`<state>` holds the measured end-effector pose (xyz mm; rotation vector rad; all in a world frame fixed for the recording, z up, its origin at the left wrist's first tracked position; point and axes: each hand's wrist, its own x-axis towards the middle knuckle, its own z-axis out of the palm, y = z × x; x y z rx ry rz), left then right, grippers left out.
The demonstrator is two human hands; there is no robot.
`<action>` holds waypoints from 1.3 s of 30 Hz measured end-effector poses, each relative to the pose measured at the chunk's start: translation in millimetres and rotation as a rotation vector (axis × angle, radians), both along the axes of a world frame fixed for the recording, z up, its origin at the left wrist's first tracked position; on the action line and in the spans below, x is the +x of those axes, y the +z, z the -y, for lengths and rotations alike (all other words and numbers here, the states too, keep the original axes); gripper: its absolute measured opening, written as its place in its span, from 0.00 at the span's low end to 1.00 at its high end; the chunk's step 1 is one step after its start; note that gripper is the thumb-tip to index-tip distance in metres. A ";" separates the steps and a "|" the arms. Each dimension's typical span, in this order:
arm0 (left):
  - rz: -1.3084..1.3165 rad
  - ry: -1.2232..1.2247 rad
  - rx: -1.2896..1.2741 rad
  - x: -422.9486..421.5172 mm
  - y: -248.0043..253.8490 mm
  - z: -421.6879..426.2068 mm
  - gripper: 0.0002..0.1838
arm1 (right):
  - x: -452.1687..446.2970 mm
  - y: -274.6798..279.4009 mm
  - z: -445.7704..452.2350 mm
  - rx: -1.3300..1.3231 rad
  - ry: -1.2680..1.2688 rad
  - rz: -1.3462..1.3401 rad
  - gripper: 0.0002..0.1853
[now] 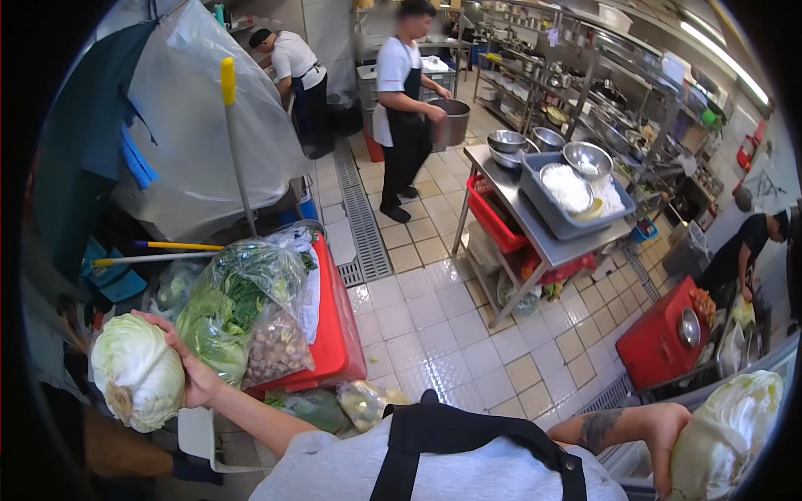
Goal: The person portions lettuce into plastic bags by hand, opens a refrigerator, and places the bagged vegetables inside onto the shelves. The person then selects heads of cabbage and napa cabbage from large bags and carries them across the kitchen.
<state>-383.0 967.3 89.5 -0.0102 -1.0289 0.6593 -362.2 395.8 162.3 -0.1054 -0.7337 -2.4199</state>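
Note:
On the left, my left hand (194, 367) is closed around a pale green cabbage (138, 367), its cut stem end facing down. My right hand (668, 438) grips a second cabbage (733, 438) at the lower right, its fingers partly hidden by the leaves and the frame edge. My arms are spread wide apart. Close to my left hand, clear bags of leafy greens (221, 313) and a bag of small brownish bulbs or mushrooms (280, 346) lie on a red crate (338, 326).
A steel table (576, 242) bears a grey tub (576, 209) and metal bowls. One person (401, 100) carries a large pot (451, 123); others work at the back left and right. Bagged vegetables (368, 401) lie on the floor near me. A yellow-tipped pole (234, 142) leans at left.

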 end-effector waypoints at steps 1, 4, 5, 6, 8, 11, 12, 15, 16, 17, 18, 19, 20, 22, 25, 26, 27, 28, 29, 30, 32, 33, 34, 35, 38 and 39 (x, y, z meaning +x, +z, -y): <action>0.006 0.007 0.001 13.8 -0.6 4.6 0.47 | 15.8 0.3 7.3 -0.006 0.010 0.005 0.43; 0.046 -0.014 0.004 60.1 -0.1 23.4 0.49 | 72.5 5.9 22.3 -0.035 0.037 0.019 0.43; 0.066 -0.030 0.006 76.6 1.5 32.1 0.49 | 91.6 8.9 27.0 -0.043 0.054 0.029 0.42; 0.087 -0.053 0.016 94.6 7.3 47.2 0.49 | 111.3 9.6 33.0 -0.041 0.072 0.033 0.42; 0.082 -0.048 0.039 122.1 13.9 61.7 0.50 | 151.0 6.6 42.6 -0.036 0.100 0.056 0.42; 0.021 0.034 0.052 161.8 20.9 76.3 0.49 | 207.9 1.3 64.2 -0.026 0.152 0.099 0.42; -0.003 0.062 0.045 171.2 23.9 83.9 0.49 | 228.6 -0.9 69.8 -0.027 0.177 0.097 0.42; -0.088 0.187 0.061 187.9 19.5 100.1 0.49 | 290.3 -9.1 82.4 -0.026 0.251 0.088 0.42; -0.110 0.231 0.069 193.4 18.7 102.3 0.49 | 311.2 -11.0 85.8 -0.020 0.274 0.093 0.42; -0.131 0.274 0.076 199.0 18.3 105.0 0.49 | 331.6 -11.9 89.1 -0.010 0.294 0.115 0.42; -0.145 0.317 0.074 202.4 16.1 106.9 0.49 | 354.9 -11.7 87.2 0.000 0.319 0.148 0.42; -0.175 0.387 0.070 203.2 13.8 106.3 0.51 | 376.3 -11.7 85.8 0.006 0.347 0.175 0.42; -0.207 0.456 0.066 203.5 10.5 104.9 0.53 | 399.3 -10.8 83.3 0.013 0.377 0.199 0.42; -0.298 0.603 0.035 205.9 3.2 105.5 0.59 | 445.1 -8.3 71.3 0.026 0.443 0.229 0.42; -0.446 0.788 0.005 214.9 -2.7 115.1 0.65 | 511.2 -10.1 38.6 0.087 0.591 0.168 0.37; -0.445 0.834 0.045 223.1 -4.2 113.8 0.62 | 533.2 -13.2 25.3 0.122 0.640 0.119 0.35; -0.444 0.881 0.084 231.4 -5.8 112.4 0.59 | 556.9 -25.8 18.2 0.032 0.783 0.154 0.34; -0.441 0.928 0.122 241.3 -5.4 112.6 0.57 | 580.7 -38.4 11.1 -0.051 0.931 0.200 0.33; -0.435 0.982 0.140 253.0 -6.0 109.2 0.57 | 601.7 -65.3 10.6 -0.265 1.163 0.336 0.34; -0.437 1.018 0.137 264.7 -5.9 102.9 0.56 | 623.5 -75.6 0.2 -0.302 1.228 0.385 0.34; -0.434 1.041 0.113 294.7 -13.5 86.6 0.56 | 668.0 -82.1 -27.2 -0.195 1.196 0.392 0.35; -0.429 1.040 0.087 311.8 -17.2 76.2 0.55 | 695.6 -73.8 -44.2 -0.064 1.094 0.353 0.35; -0.425 1.019 0.065 332.8 -22.2 64.7 0.55 | 724.3 -62.6 -60.6 -0.073 1.093 0.367 0.35; -0.421 0.990 0.040 356.5 -27.1 54.8 0.55 | 753.5 -49.4 -77.5 0.080 0.947 0.299 0.35; -0.430 0.817 0.010 439.7 -41.9 23.6 0.54 | 824.4 -19.8 -121.9 0.270 0.633 0.072 0.34; -0.432 0.725 0.005 471.5 -45.0 13.8 0.54 | 842.1 -13.5 -132.4 0.252 0.550 -0.020 0.33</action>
